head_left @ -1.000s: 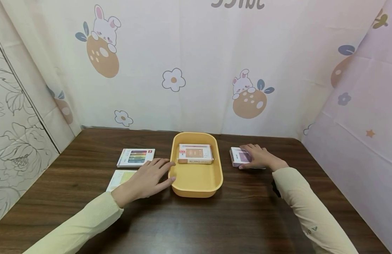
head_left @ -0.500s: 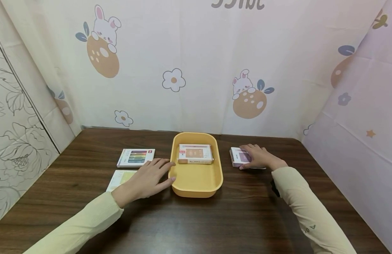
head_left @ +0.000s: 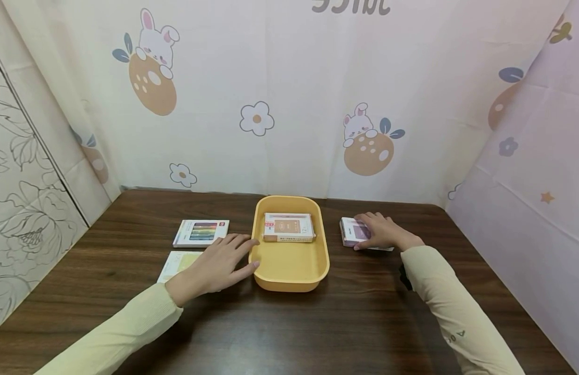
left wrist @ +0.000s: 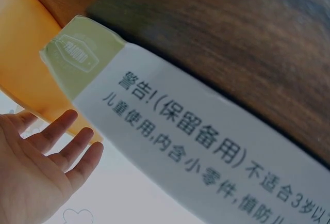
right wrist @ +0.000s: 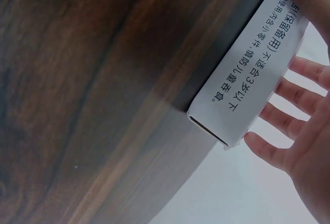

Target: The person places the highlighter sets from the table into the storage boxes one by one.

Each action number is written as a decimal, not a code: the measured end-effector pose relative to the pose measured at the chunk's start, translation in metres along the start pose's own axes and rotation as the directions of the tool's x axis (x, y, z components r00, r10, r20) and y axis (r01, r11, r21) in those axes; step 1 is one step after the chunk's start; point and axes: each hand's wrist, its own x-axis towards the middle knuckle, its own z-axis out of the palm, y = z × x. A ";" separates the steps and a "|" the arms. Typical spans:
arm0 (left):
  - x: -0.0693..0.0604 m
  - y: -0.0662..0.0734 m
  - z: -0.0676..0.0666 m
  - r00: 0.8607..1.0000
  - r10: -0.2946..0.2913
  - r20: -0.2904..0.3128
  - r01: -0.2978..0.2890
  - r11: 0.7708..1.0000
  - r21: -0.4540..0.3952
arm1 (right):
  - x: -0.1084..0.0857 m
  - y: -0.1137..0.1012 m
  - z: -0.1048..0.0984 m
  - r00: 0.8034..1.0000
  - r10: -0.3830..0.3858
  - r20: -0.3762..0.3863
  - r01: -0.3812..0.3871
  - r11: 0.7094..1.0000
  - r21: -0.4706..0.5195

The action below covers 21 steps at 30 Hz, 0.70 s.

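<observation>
At the left rim of a yellow plastic basket (head_left: pixel 289 268), my left hand (head_left: pixel 216 265) rests with fingers spread and relaxed, holding nothing. Inside the basket lies a white-and-tan pen box (head_left: pixel 288 227), near its far end. To the right, my right hand (head_left: pixel 384 232) grips a white-and-purple box (head_left: pixel 349 229) on the table, thumb on the near side and fingers over the far side. The right wrist view shows that box's printed side (right wrist: pixel 247 74) beside the fingers (right wrist: pixel 281 121). My left forearm and hand partly cover a white-and-green box (head_left: pixel 177 263).
Beyond the white-and-green box lies a white box (head_left: pixel 201 233) with a window of coloured pens. All stand on a dark wooden table (head_left: pixel 289 333). A patterned curtain (head_left: pixel 294 156) hangs behind the far edge, with cloth on both sides too.
</observation>
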 end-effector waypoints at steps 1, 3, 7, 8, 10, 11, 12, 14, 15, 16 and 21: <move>0.000 0.000 0.000 1.000 0.002 0.000 -0.002 1.000 0.002 | 0.000 0.000 0.000 1.000 0.001 0.001 -0.001 1.000 0.000; 0.000 0.000 0.000 1.000 0.004 -0.001 -0.004 1.000 0.003 | 0.001 0.000 -0.001 1.000 0.001 0.000 -0.001 1.000 -0.002; 0.000 -0.001 0.001 1.000 0.005 -0.004 -0.005 1.000 0.004 | 0.002 -0.002 -0.004 1.000 0.000 -0.006 0.000 1.000 -0.008; 0.000 -0.001 0.001 1.000 0.004 -0.004 -0.004 1.000 0.004 | 0.003 -0.003 -0.005 1.000 -0.001 -0.009 0.000 1.000 -0.011; 0.000 -0.001 0.001 1.000 0.002 -0.004 -0.002 1.000 0.005 | 0.004 -0.004 -0.007 1.000 0.002 -0.010 -0.002 1.000 -0.018; 0.000 -0.001 0.001 1.000 0.001 -0.003 -0.001 1.000 0.004 | 0.004 -0.005 -0.008 1.000 0.001 -0.011 -0.001 1.000 -0.026; 0.000 -0.001 0.001 1.000 0.001 -0.004 -0.001 1.000 0.004 | 0.004 -0.005 -0.010 1.000 -0.001 -0.012 0.001 1.000 -0.030; 0.000 -0.001 0.001 1.000 0.001 -0.004 -0.001 1.000 0.003 | 0.004 -0.007 -0.013 1.000 -0.004 -0.014 0.003 0.999 -0.041; 0.000 -0.001 0.001 1.000 0.002 -0.005 -0.002 1.000 0.003 | 0.004 -0.008 -0.015 1.000 -0.001 -0.013 0.000 0.999 -0.042; 0.000 -0.001 0.001 1.000 0.004 -0.007 -0.004 1.000 0.002 | 0.004 -0.009 -0.016 1.000 -0.001 -0.013 0.001 0.999 -0.044; 0.000 -0.001 0.001 1.000 0.016 -0.018 -0.016 1.000 0.002 | 0.005 -0.012 -0.024 1.000 0.010 -0.007 -0.010 0.999 -0.047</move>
